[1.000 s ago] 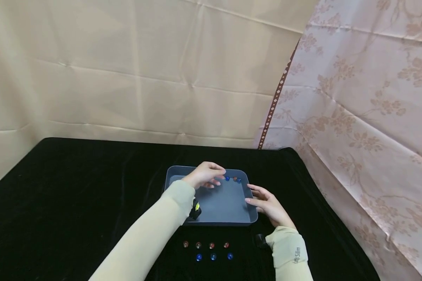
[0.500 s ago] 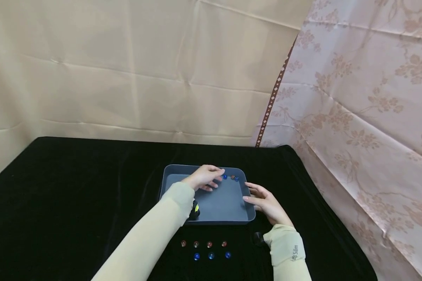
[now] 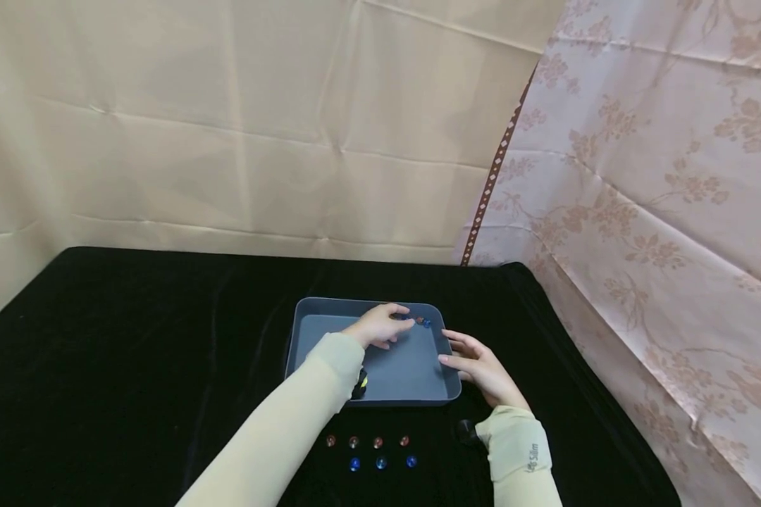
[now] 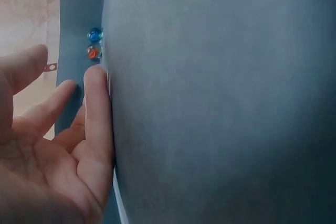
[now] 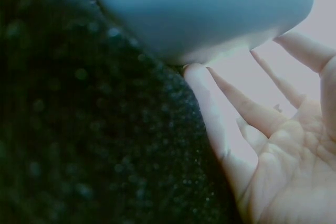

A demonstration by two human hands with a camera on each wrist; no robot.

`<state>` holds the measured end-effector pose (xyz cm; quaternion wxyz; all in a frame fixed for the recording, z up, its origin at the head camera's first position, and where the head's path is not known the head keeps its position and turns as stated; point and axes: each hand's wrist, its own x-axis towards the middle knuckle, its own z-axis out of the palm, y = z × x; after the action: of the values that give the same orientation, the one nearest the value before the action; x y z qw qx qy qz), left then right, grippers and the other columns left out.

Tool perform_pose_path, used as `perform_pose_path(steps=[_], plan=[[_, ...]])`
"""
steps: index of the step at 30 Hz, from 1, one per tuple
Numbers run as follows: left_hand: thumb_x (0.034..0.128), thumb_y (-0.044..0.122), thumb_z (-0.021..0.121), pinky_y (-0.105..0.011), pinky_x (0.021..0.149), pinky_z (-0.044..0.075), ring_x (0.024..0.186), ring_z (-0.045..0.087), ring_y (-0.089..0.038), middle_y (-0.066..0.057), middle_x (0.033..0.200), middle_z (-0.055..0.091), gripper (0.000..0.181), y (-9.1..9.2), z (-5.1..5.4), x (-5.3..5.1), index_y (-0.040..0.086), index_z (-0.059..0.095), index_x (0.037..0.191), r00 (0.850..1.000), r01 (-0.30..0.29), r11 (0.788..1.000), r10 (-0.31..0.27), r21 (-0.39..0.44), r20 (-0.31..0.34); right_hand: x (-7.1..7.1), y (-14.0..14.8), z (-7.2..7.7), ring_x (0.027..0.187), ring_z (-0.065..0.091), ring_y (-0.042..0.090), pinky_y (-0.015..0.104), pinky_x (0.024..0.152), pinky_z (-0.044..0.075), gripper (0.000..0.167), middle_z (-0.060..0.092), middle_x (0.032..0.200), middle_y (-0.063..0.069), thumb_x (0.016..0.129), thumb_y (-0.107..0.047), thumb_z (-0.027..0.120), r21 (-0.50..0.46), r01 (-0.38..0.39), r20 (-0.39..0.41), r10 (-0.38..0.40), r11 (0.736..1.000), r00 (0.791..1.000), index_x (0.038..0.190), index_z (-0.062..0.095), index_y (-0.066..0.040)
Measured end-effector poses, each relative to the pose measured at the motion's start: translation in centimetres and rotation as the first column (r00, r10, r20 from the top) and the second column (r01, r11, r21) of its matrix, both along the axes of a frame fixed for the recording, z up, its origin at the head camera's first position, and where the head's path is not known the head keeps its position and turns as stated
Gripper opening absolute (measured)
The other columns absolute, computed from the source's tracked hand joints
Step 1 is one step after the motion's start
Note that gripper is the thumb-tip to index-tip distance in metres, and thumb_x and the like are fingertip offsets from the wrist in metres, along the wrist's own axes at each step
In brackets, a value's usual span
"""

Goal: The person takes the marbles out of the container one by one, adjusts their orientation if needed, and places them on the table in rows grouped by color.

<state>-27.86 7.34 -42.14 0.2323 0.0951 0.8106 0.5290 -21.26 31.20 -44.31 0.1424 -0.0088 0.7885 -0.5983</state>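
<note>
My left hand [image 3: 379, 325] is inside the blue-grey tray [image 3: 406, 384], near its far wall, with fingers loosely extended and nothing seen held. Just past its fingertips, a blue marble [image 4: 94, 35] and an orange-red marble [image 4: 93, 52] lie side by side along the wall in the left wrist view. Another blue marble is partly covered by the left fingers in the head view. At the tray's right side is my right hand [image 3: 485, 370]; its spread fingers [image 5: 210, 108] touch the outer wall in the right wrist view.
In front of the tray, on the black cloth [image 3: 133, 366], lies a row of several reddish marbles [image 3: 378, 442]. Closer to me is a row of three blue marbles [image 3: 381, 462]. A cream curtain [image 3: 260, 141] and a floral curtain [image 3: 659, 190] hang behind and to the right.
My left hand has shifted right along the far wall, and its fingers now partly cover the left blue marble. The right hand has stayed at the tray's side.
</note>
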Motion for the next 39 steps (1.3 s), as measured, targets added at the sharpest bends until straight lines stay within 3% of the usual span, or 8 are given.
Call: perform_pose_path(steps=[7,13,18,28,39], plan=[[0.0993,0.029,0.06,-0.039,0.088,0.058,0.106,0.063,-0.03,-0.018,0.126,0.06,0.048,0.05,0.29,0.15,0.017,0.05,0.145,1.0,0.028,0.999,-0.028,-0.045,-0.007,-0.1,0.01,-0.25,0.128,0.054,0.034,0.043,0.099,0.052,0.058,0.039,0.153,0.023,0.097,-0.022,0.063,0.007,0.004,-0.009,-0.004,1.0,1.0,0.15,0.041,-0.013],[0.0984,0.023,0.062,-0.034,0.081,0.059,0.085,0.059,-0.02,-0.011,0.098,0.061,0.046,0.22,0.17,0.11,0.018,0.051,0.143,0.998,0.045,0.996,-0.048,-0.076,-0.029,0.04,0.07,-0.17,0.126,0.055,0.032,0.042,0.097,0.052,0.057,0.04,0.152,0.022,0.096,-0.022,0.063,0.01,0.023,-0.006,-0.022,1.0,1.0,0.149,0.042,-0.014],[0.0981,0.023,0.062,-0.032,0.077,0.059,0.078,0.058,-0.018,-0.008,0.086,0.058,0.046,0.34,0.17,0.07,0.018,0.053,0.142,0.997,0.053,0.992,-0.06,-0.113,-0.051,0.04,0.19,-0.14,0.126,0.054,0.033,0.043,0.098,0.052,0.058,0.038,0.153,0.024,0.097,-0.022,0.062,0.003,0.004,-0.01,-0.004,1.0,1.0,0.15,0.04,-0.011],[0.0982,0.022,0.062,-0.031,0.077,0.058,0.077,0.059,-0.017,-0.005,0.083,0.055,0.044,0.17,0.56,0.33,0.018,0.054,0.141,0.996,0.056,0.986,-0.067,-0.159,-0.062,-0.13,-0.06,-0.3,0.125,0.055,0.032,0.043,0.097,0.052,0.057,0.04,0.152,0.022,0.097,-0.021,0.063,0.005,0.015,-0.007,-0.015,1.0,1.0,0.149,0.042,-0.013],[0.0966,0.025,0.065,-0.027,0.069,0.055,0.073,0.06,-0.015,-0.003,0.09,0.06,0.034,0.4,-0.19,-0.12,0.019,0.062,0.13,0.995,0.037,0.979,-0.055,-0.202,-0.085,-0.07,-0.23,-0.31,0.124,0.056,0.033,0.043,0.096,0.053,0.058,0.041,0.151,0.021,0.095,-0.023,0.065,0.012,0.035,0.003,-0.035,0.999,0.999,0.148,0.043,-0.015]])
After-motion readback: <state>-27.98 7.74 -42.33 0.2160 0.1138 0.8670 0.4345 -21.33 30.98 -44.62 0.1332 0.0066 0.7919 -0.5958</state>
